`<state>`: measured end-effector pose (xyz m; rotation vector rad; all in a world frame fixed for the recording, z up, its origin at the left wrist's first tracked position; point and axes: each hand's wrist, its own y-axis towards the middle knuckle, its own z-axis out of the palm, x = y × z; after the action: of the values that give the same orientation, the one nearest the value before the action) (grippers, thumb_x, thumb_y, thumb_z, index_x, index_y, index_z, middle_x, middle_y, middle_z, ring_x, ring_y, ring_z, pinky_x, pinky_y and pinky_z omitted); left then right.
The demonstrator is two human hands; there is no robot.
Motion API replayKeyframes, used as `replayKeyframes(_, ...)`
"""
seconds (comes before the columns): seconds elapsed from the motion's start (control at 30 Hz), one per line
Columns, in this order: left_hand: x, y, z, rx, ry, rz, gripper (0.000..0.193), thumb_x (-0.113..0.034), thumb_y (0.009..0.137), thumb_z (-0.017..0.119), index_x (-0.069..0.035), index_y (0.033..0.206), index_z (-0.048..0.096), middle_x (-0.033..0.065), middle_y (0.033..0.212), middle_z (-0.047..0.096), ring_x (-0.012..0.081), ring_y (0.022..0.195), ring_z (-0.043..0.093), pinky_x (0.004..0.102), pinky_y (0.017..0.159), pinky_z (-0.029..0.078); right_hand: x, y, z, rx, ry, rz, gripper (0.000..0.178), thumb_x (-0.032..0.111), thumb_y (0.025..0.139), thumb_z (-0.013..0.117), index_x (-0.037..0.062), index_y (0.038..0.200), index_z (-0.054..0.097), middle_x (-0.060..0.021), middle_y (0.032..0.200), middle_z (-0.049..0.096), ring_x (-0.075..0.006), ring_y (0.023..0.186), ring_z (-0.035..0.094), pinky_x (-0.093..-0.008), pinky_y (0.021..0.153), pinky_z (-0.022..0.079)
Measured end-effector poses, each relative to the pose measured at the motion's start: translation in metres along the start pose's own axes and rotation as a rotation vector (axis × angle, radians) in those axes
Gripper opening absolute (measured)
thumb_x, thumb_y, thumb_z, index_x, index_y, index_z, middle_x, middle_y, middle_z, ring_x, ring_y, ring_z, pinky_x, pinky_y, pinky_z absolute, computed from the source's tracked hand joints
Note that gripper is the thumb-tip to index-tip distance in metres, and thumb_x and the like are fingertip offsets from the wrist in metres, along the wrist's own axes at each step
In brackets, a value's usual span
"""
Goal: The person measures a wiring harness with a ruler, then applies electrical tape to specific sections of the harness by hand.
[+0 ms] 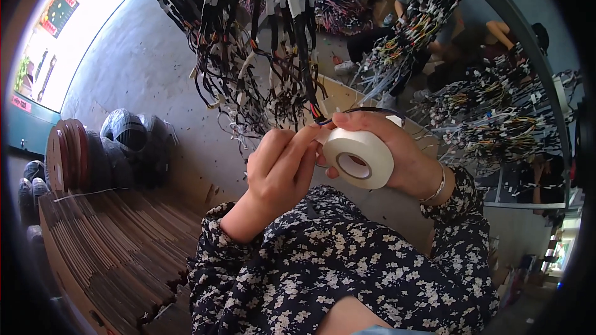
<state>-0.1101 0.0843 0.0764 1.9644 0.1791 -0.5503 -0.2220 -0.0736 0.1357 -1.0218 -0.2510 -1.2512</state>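
Observation:
My right hand (pixel 406 158) holds a roll of white tape (pixel 379 149), its round face and hollow core turned up toward me. With fingers pinched together, my left hand (pixel 273 170) meets it at the end of a black-wrapped wire harness (pixel 305 62). Coloured wires (pixel 316 111) come out of the harness just above the fingertips. A short whitish stretch of tape shows between the left fingers and the roll. Dark wires also pass behind my right thumb. The left fingertips partly hide the exact grip.
Many wire harnesses (pixel 214 18) hang in front of me, with more bundles (pixel 496 118) on a rack at the right. Other people (pixel 434 31) sit beyond. Stacked flat cardboard (pixel 105 242) and cable spools (pixel 68 155) stand at the left.

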Motion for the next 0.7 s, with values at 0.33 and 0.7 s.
replayKeyframes(0.33, 0.002, -0.001, 0.004, 0.059, 0.108, 0.131, 0.034, 0.01, 0.072, 0.074, 0.006, 0.106, 0.069, 0.0077, 0.079, 0.056, 0.021, 0.061, 0.056, 0.0318, 0.051, 0.046, -0.001, -0.018, 0.006, 0.005, 0.094, -0.154, 0.042, 0.04, 0.103, 0.053, 0.0016, 0.114, 0.065, -0.0133, 0.099, 0.071, -0.0241, 0.085, 0.071, -0.0369, 0.078, 0.059)
replayKeyframes(0.7, 0.004, -0.026, 0.015, -0.3, -0.083, -0.411, 0.014, 0.004, 0.081, 0.076, 0.001, 0.085, 0.063, 0.0032, 0.072, 0.056, 0.0073, 0.054, 0.047, 0.0226, 0.047, 0.034, -0.014, 0.006, 0.021, 0.125, 0.116, -0.067, 0.049, 0.041, 0.107, 0.047, 0.0032, 0.137, 0.055, -0.0001, 0.078, 0.054, -0.0092, 0.062, 0.047, -0.0273, 0.054, 0.045)
